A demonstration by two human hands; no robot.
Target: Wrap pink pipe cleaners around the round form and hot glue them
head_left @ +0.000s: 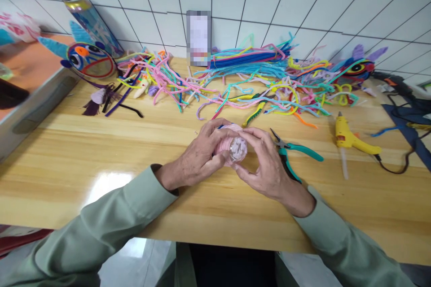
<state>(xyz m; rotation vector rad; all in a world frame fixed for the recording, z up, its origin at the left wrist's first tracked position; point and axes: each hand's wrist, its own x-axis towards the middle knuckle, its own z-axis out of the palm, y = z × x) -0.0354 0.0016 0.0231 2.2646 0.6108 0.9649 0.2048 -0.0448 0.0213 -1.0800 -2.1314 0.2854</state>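
Note:
Both my hands meet over the middle of the wooden table. My left hand wraps round a small pink pipe-cleaner roll from the left. My right hand closes on its right end, where a whitish, clear round end faces me. A bit of blue pipe cleaner shows behind the roll. Green-handled pliers lie just right of my right hand.
A big heap of coloured pipe cleaners covers the back of the table. A yellow glue gun lies at the right with its cord. Pipe-cleaner fish figures sit at back left and a second fish figure at back right. A can leans on the tiled wall.

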